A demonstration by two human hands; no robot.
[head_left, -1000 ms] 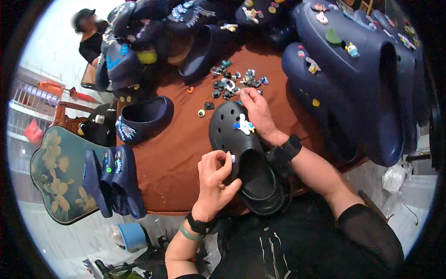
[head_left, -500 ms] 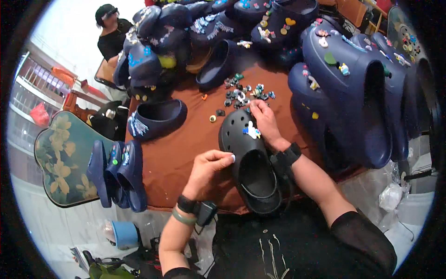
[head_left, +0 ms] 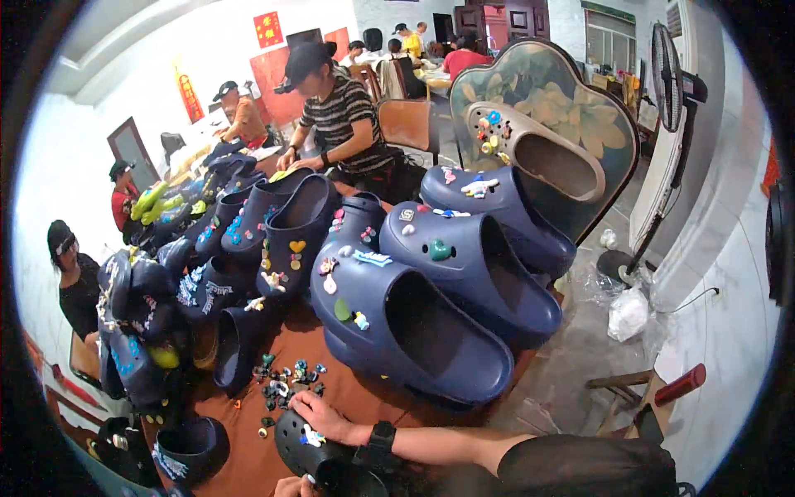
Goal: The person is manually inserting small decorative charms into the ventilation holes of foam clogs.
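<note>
A black clog (head_left: 300,451) lies on the brown tabletop (head_left: 248,464) at the lower edge, with a white and blue charm (head_left: 311,436) pressed into its toe. My right hand (head_left: 319,414), a black watch on its wrist, lies across the clog's toe. Its fingers point left toward a pile of small loose charms (head_left: 284,383), and nothing shows in its grasp. Only a sliver of my left hand (head_left: 287,485) shows at the bottom edge, next to the clog's opening. Its fingers are cut off by the frame.
Several giant navy clogs (head_left: 414,319) studded with charms stand behind the pile. A beige one (head_left: 542,157) leans on a flowered panel. Smaller navy clogs (head_left: 137,331) are heaped at left. Other people sit at tables behind. A standing fan (head_left: 675,79) and a white bag (head_left: 629,313) are on the right.
The view has tilted up from the tabletop to the room. My right hand slid from the clog's charm toward the loose pile. My left hand dropped almost out of view.
</note>
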